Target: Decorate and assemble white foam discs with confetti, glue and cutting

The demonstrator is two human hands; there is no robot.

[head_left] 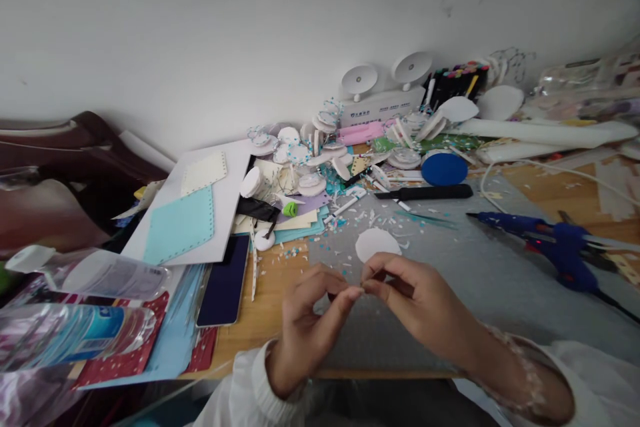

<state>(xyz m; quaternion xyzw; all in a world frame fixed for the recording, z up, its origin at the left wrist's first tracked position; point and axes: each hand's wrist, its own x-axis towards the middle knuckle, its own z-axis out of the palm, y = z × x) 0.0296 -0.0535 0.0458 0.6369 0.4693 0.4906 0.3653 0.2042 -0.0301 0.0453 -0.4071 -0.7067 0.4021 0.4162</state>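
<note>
My left hand (317,320) and my right hand (420,300) meet fingertip to fingertip over the front of the grey mat (450,253). Each has thumb and forefinger pinched together; whatever they hold is too small to make out. Just beyond the fingertips a white round disc (377,244) lies flat on the mat. White and blue scraps are scattered behind it. A black-handled craft knife (430,193) lies farther back, below a blue oval disc (444,168).
At right lies a blue glue gun (555,240) with a cable. White discs and beaded wires pile up along the wall. A dark phone (225,280), white board (195,207) with turquoise paper (181,225), and clear bottles (105,273) occupy the left.
</note>
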